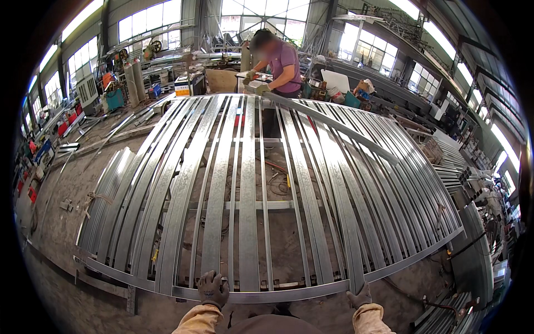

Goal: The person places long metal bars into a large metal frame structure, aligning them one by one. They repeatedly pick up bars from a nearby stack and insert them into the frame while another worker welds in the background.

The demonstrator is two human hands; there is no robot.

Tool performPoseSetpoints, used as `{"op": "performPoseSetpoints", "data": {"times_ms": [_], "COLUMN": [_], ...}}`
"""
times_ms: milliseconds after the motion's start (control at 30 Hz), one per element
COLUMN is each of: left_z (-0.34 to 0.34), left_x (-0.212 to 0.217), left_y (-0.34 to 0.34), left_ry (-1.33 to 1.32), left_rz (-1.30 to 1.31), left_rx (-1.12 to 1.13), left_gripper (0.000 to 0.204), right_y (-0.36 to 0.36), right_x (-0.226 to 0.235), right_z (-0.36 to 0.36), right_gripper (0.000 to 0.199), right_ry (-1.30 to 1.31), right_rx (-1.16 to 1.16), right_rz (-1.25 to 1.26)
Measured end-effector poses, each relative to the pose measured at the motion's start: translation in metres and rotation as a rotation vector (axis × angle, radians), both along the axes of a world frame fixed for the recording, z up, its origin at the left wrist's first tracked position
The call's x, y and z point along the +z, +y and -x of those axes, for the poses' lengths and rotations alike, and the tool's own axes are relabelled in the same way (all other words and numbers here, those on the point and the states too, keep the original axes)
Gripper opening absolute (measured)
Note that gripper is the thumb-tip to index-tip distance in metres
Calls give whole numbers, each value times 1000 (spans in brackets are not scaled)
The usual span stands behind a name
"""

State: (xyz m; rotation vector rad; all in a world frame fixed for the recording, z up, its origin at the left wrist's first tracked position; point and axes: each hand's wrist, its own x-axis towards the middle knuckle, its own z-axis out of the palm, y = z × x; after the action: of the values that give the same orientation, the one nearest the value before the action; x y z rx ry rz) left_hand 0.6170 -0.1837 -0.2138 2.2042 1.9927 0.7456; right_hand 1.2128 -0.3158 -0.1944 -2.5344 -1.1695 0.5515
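My gloved left hand [213,288] grips the long grey steel cross bar [278,294] and my right hand [360,296] closes on one flat galvanized slat [339,222], so I should keep both grips firm and level.

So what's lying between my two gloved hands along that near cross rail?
In the head view, the near cross rail runs between the left hand and right hand, with the near ends of several long steel bars resting on it.
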Motion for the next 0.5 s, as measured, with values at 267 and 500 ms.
{"op": "performPoseSetpoints", "data": {"times_ms": [267, 500], "left_z": [1, -2], "left_x": [-3, 0], "left_y": [-1, 0], "left_ry": [-14, -23], "left_rz": [-8, -26], "left_rx": [2, -16], "left_gripper": [36, 33], "right_y": [1, -4], "right_x": [3, -4], "right_z": [3, 0], "right_gripper": [114, 114], "right_ry": [36, -27], "right_rx": [24, 23], "right_rz": [-50, -92]}}
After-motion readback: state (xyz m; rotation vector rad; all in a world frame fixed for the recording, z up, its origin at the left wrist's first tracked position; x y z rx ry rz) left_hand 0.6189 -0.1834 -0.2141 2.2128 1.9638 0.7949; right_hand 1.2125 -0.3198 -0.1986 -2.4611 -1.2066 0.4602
